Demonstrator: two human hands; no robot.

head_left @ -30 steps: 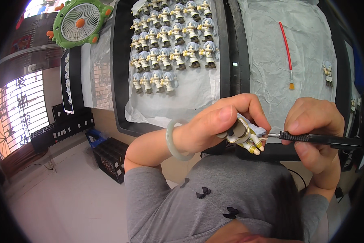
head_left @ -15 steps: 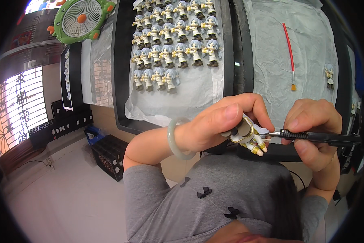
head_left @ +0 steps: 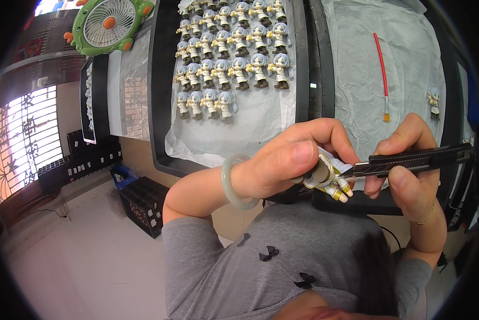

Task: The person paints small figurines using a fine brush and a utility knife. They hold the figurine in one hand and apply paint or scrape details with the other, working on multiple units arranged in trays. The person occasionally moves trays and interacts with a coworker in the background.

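Note:
My left hand (head_left: pixel 298 152), with a pale bangle at its wrist, is closed around a small figurine (head_left: pixel 331 178). White and gold parts of it show beyond my fingers, and its pale legs point down to the right; my hand hides the rest. From the right, my right hand (head_left: pixel 412 160) grips a slim black utility knife (head_left: pixel 404 161) between thumb and fingers. Its tip meets the figurine near the gold-trimmed part. Whether the blade presses in or only touches, I cannot tell.
Beyond my left hand, a black tray (head_left: pixel 159 128) lined with white paper holds rows of figurines (head_left: pixel 223 74). On a second lined tray (head_left: pixel 351 69) lie a red-handled brush (head_left: pixel 382 69) and one figurine (head_left: pixel 434 102). A green fan (head_left: pixel 109 24) stands far left.
The utility knife has turned in my right hand: its flat side now shows and its rear end is higher. My right fingers have shifted with it. The left hand's hold is much the same.

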